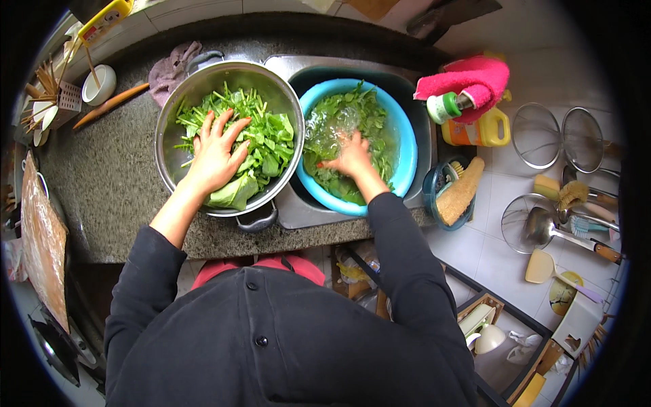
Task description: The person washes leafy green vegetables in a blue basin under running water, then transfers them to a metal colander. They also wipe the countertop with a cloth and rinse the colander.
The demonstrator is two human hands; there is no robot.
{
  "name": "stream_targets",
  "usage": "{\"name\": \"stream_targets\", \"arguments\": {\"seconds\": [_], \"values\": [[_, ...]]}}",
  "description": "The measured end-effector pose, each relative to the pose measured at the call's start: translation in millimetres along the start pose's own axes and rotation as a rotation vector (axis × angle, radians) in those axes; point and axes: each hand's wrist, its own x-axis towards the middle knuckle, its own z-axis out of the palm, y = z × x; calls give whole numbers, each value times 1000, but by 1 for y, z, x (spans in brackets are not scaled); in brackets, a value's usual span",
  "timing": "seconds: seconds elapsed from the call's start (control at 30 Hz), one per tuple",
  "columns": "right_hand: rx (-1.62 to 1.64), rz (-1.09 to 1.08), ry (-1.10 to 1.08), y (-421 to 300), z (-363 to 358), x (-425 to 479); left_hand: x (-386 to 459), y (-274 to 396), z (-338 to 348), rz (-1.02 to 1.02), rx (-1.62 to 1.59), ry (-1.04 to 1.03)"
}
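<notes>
My left hand (216,157) rests with spread fingers on a heap of leafy greens (269,147) inside a large stainless steel pot (164,133). The pot has dark loop handles and stands on the counter, its right side over the sink's rim. In the sink (300,211) sits a blue plastic basin (408,152) with water and more leafy greens (374,117). My right hand (351,155) is in that basin, fingers apart and partly under bubbling water. Whether it touches or holds any leaves beneath the surface is hard to tell.
A purplish cloth (170,71) lies behind the pot. Left on the granite counter (112,178) are a wooden stick (111,106), a white bowl (99,85) and a chopstick holder (68,102). Right of the sink are a pink towel (483,81), a yellow jug (488,129) and a blue container with a loofah (460,191).
</notes>
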Motion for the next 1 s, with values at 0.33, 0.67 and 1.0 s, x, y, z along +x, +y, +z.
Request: {"name": "stream_targets", "arguments": {"seconds": [0.33,0.67,1.0], "values": [[1091,3,26,79,-49,-1,-2,-1,3,13,-8,11],[208,115,248,68,26,46,-1,-1,2,18,-41,-14],[1124,-141,488,92,-40,-23,-3,-5,8,-6,-67,30]]}}
